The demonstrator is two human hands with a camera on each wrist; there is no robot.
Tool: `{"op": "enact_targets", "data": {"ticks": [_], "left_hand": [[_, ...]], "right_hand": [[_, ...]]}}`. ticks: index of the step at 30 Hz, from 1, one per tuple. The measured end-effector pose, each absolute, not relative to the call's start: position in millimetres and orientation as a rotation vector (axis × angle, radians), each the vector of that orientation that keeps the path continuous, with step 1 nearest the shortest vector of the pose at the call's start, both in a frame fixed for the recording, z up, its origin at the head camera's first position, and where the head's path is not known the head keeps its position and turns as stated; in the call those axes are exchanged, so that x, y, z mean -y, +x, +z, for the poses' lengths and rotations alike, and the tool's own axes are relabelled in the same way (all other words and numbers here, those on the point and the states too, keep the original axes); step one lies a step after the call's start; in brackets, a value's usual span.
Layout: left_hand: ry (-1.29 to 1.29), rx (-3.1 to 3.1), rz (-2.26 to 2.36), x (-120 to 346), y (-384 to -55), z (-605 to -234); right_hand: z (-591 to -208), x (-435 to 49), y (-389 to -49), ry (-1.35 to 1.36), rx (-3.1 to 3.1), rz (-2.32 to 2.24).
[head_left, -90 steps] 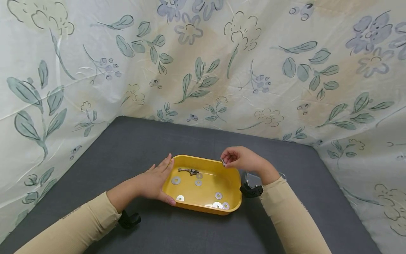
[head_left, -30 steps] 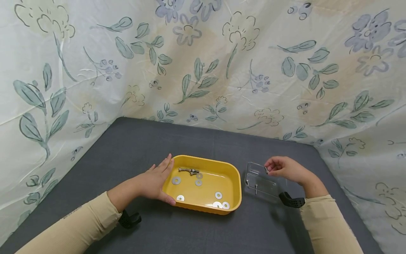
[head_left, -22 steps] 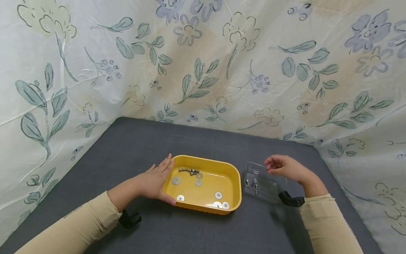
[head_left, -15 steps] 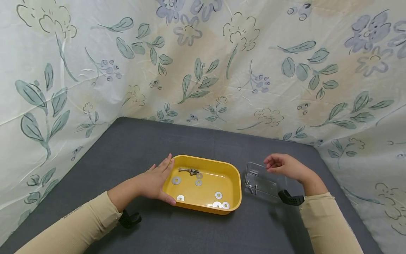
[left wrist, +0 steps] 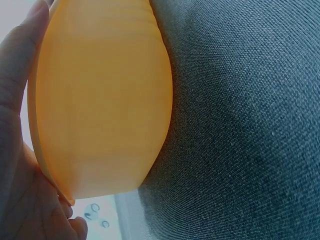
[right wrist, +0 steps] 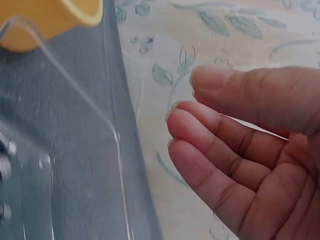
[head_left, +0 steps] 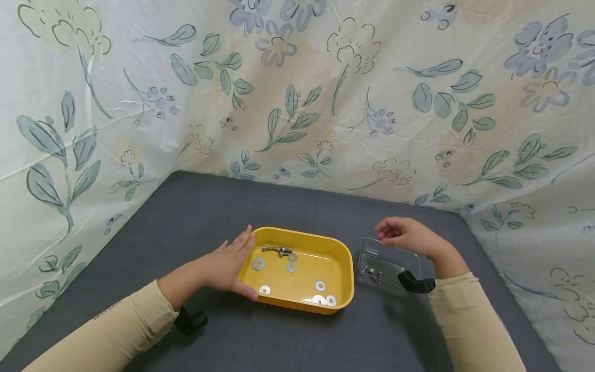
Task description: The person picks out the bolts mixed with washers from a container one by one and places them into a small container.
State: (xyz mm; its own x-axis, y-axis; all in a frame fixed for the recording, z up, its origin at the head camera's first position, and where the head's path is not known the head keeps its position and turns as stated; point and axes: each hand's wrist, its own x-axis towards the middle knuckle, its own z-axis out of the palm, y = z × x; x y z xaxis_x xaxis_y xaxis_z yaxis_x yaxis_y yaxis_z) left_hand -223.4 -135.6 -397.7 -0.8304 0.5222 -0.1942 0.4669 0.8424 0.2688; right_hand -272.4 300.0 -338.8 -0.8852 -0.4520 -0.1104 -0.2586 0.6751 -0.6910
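Note:
My left hand (head_left: pixel 228 266) lies against the left end of a yellow tray (head_left: pixel 304 305), fingers straight along its rim and thumb on the near side. The left wrist view shows the thumb against the outer wall of the yellow tray (left wrist: pixel 105 95). In the tray are a few bolts (head_left: pixel 276 250) and several flat washers (head_left: pixel 258 264). My right hand (head_left: pixel 409 235) hovers over a clear plastic box (head_left: pixel 395 266), holding nothing. Its fingers are loosely bent with thumb and fingertips apart, as the right hand (right wrist: pixel 240 145) shows up close. Several small screws (head_left: pixel 372 273) lie in the clear box.
The tray and the box stand side by side on a dark grey cloth-covered table (head_left: pixel 223 201). A floral curtain (head_left: pixel 297 103) hangs behind and at both sides. Black wrist straps (head_left: pixel 416 283) sit on the forearms.
My right hand has carried a screw from over the tray to the clear box and dropped it there. It has since risen slightly and drifted left, now without it. My left hand stays put.

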Motion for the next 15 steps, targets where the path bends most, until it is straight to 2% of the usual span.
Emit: {"op": "enact_targets", "data": {"ticks": [15], "left_hand": [[0.740,-2.761,0.310,136.4,-224.3,-399.8]], "right_hand": [[-334.6,-238.1,-287.9,-0.771,-2.528,-0.999]]}}
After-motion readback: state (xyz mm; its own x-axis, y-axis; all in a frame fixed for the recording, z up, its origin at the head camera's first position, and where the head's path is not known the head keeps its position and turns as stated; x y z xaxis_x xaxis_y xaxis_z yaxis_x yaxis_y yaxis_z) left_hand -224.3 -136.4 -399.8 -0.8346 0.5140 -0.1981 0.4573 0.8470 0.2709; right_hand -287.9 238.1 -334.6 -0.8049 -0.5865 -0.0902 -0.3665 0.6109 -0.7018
